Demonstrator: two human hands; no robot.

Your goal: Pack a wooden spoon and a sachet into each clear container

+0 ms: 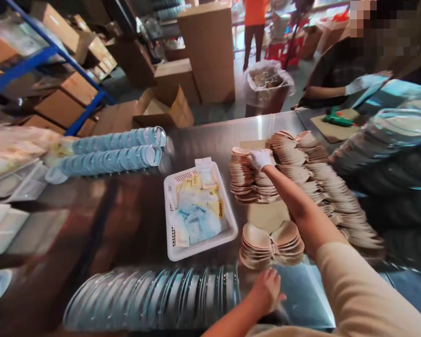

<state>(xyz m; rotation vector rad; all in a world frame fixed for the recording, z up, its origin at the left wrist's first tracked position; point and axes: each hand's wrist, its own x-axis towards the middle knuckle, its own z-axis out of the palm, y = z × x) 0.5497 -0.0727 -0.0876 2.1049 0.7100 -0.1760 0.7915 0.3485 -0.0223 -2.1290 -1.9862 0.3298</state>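
Note:
My right hand (262,159), in a white glove, reaches to the far stack of beige molded bra cups (242,175). Its fingers are closed over the top edge of that stack. Nearer to me lies a smaller stack of bra cups (272,243), nested in pairs. Just below this one is my left hand (267,289), bare, its fingers curled in; what they hold, if anything, is hidden. More bra cups (301,161) stand in tall rows under and beyond my right forearm.
A white plastic basket (171,252) holds small packets. Rows of clear round containers (154,299) lie along the near edge and at the left (108,159). A green tool (338,119) rests on cardboard at right, near a co-worker's gloved hand (363,84). Cardboard boxes (210,51) stand behind.

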